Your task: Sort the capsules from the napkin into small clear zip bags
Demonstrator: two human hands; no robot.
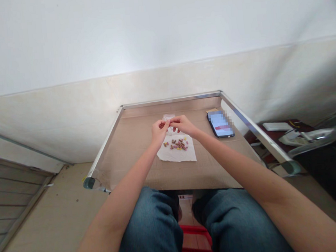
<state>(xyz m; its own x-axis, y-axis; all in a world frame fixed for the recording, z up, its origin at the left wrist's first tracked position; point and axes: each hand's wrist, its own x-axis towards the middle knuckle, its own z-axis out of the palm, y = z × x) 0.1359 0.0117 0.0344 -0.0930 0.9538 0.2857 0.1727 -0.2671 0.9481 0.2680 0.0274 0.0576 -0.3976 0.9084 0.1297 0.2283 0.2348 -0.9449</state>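
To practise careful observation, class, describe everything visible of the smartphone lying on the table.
The smartphone is a flat, rectangular slab with rounded corners and a dark, glossy-looking frame. It lies screen up and at an angle on the brown cardboard covering the table, towards the far right. Its screen is lit, pale with a red band, but the content is blurred and unreadable. A tan piece of card seems to sit under its far end. No hand touches it; the right hand is nearest.

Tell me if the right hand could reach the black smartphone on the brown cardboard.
Probably yes: the right hand sits close to the black smartphone, with only bare brown cardboard between them; the small pills and white tissue lie clear of that path.
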